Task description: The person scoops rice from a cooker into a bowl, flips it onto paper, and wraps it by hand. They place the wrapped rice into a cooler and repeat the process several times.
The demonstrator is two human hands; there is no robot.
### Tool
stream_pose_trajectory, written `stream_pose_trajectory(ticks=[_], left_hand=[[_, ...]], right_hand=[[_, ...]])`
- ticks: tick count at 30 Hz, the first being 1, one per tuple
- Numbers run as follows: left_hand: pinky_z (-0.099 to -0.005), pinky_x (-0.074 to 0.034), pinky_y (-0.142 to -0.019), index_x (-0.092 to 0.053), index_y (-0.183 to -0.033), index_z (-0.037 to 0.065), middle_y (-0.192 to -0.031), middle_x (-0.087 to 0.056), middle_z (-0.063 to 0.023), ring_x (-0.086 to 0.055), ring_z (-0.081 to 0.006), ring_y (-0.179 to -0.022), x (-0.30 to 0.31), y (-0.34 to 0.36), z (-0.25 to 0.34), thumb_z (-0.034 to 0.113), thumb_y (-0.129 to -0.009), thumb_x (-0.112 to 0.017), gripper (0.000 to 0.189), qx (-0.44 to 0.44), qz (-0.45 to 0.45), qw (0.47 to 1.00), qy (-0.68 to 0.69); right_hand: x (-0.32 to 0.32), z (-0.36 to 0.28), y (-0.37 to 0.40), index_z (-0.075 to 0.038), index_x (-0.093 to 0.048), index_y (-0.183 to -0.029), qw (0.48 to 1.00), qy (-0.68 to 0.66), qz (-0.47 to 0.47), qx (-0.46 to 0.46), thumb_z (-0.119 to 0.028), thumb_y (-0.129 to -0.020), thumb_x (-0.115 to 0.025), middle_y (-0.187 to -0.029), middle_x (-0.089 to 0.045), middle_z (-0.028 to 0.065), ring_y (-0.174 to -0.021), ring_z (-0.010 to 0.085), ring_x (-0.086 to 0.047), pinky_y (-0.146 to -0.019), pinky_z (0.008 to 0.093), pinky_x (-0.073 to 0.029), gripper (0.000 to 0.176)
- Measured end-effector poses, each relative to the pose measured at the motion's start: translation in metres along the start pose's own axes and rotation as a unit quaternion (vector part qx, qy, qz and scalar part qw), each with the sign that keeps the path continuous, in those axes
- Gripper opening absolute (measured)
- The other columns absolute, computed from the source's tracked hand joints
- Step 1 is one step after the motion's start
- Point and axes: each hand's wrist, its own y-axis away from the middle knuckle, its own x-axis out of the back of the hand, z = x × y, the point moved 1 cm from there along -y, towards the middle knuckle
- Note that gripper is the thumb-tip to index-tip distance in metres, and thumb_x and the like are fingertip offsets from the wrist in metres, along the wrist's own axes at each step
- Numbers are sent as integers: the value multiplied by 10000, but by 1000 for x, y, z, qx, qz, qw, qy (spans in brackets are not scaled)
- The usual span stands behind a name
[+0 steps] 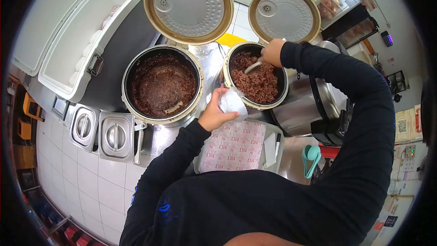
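My right hand (273, 53) is closed round the handle of a white rice paddle (253, 67), whose lower end is in the reddish-brown rice (257, 84) of the right rice cooker (226, 74). By the front rim of that cooker, my left hand (217, 111) grips a small whitish cup (232, 104) that looks wrapped in clear plastic. What is inside the cup I cannot make out. To the left stands a second open rice cooker (200, 92), with dark rice (159, 84) spread over its bottom and walls.
Both cooker lids, left (191, 2) and right (287, 14), stand raised behind. Printed paper sheets (234, 143) lie in a tray (278, 155) below my hands. A white cooler box (68, 64), lidded steel pans (116, 134) and teal scoops (312, 155) lie around.
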Motion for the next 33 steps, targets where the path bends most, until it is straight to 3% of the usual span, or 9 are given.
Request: stream_pose_trajectory(ticks=[3,5,6,13,16,19,24,28,33], left_hand=[[-318,-364,-983,-315,-1221,72,-1351,-332,-178,-382,-204,-1200,-1,1,-1,69,-660,-785,733,0,6,1000,22],[-322,-343,-1007,-316,-1218,72,-1420,-263,-200,-351,-211,-1237,4,-3,-11,66,-659,-787,731,-35,12,999,3],[-324,-317,-1030,-316,-1213,66,-1464,-184,-214,-313,-215,-1271,4,-2,-5,64,-658,-788,729,0,7,1000,28],[-321,-330,-1015,-308,-1216,66,-1421,-259,-184,-337,-213,-1250,5,-6,3,70,-662,-787,732,-7,-8,1000,-11],[-325,-324,-1017,-297,-1240,79,-1398,-283,-141,-350,-202,-1236,6,-7,11,48,-676,-770,736,10,-26,999,-16],[-318,-335,-1003,-310,-1225,76,-1348,-327,-135,-377,-198,-1206,7,-6,9,63,-669,-779,728,17,-29,999,-22],[-304,-368,-963,-327,-1199,74,-1229,-397,-113,-421,-185,-1142,14,-11,-2,87,-655,-795,718,-15,-20,999,-47],[-308,-355,-976,-319,-1213,76,-1249,-390,-107,-410,-185,-1153,9,-8,9,68,-668,-782,716,2,-24,1000,-20],[-306,-379,-948,-312,-1215,81,-1204,-411,-110,-429,-177,-1108,8,-8,8,54,-663,-785,728,-1,-21,1000,2]], right_hand=[[21,20,14,-60,-688,-841,996,-3,48,-70,-233,-792,-606,-797,-667,140,-752,310,-657,-610,405,-518,198],[26,17,22,-22,-678,-779,986,-103,84,-98,-262,-824,-590,-754,-649,182,-745,348,-642,-638,428,-509,260],[19,11,21,-32,-674,-770,979,-145,91,-114,-285,-843,-575,-734,-643,177,-715,357,-634,-635,432,-506,280],[-23,-47,-34,1,-674,-844,945,-314,20,-90,-245,-844,-553,-834,-655,213,-815,367,-633,-729,444,-496,274],[-53,-47,-65,7,-669,-771,925,-374,63,-30,-230,-833,-548,-737,-655,184,-716,325,-641,-692,429,-497,273],[-71,-46,-68,5,-661,-705,862,-506,31,-13,-217,-825,-544,-626,-636,140,-598,261,-621,-639,396,-494,278],[-83,-41,-43,2,-677,-771,817,-572,49,-52,-305,-906,-551,-572,-603,55,-486,143,-534,-514,313,-442,359],[-87,-31,-31,-36,-703,-829,787,-608,1,-104,-279,-915,-543,-546,-555,1,-473,107,-487,-493,274,-413,303],[-92,-26,-24,-37,-687,-747,794,-595,32,-122,-305,-887,-554,-585,-612,63,-508,176,-562,-513,325,-452,330]])
